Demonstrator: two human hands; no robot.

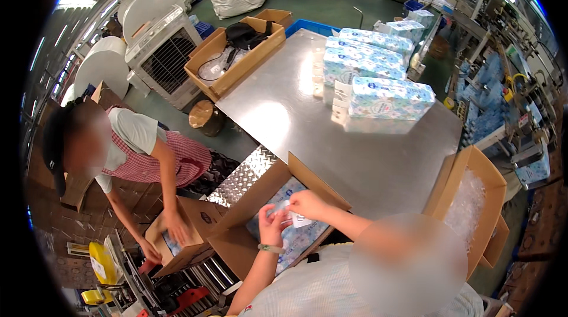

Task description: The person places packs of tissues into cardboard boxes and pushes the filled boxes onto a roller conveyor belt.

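My right hand [309, 204] pinches a small white paper slip [300, 220] with dark print. My left hand [273, 226], a pale bracelet at its wrist, is beside the slip's left edge with its fingers apart and loosely curled. Whether those fingertips touch the paper is hard to tell. Both hands are above an open cardboard box [323, 185] with raised flaps. Inside it lie blue-and-white patterned packs [296, 245], partly hidden by my hands and the slip.
A co-worker [151, 154] at left handles another carton [198, 225] beside a roller conveyor [207, 275]. A metal table [349, 169] ahead bears several tissue-like packs [390, 99]. At right stands a carton [471, 190] of clear plastic; a cardboard tray [251, 53] holds a black bag.
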